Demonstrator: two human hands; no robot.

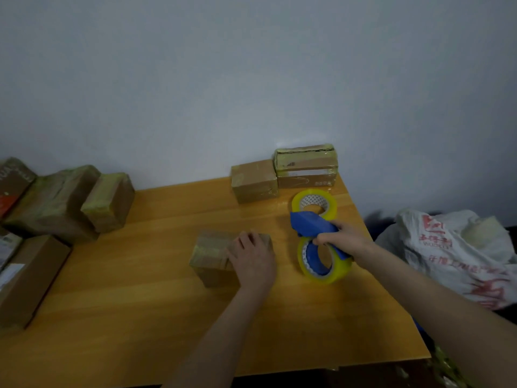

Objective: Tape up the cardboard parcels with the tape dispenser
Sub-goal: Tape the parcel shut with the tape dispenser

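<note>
Tape dispenser (321,242) gripped in right hand (340,238); left hand (251,259) flat, pinning parcel (221,254); next, lay tape across it

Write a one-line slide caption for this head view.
Left hand steadies a cardboard parcel on the wooden table; right hand grips the blue tape dispenser.

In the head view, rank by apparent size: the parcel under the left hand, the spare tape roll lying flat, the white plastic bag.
1. White plastic bag
2. Parcel
3. Spare tape roll, though it lies farther from the camera.
</note>
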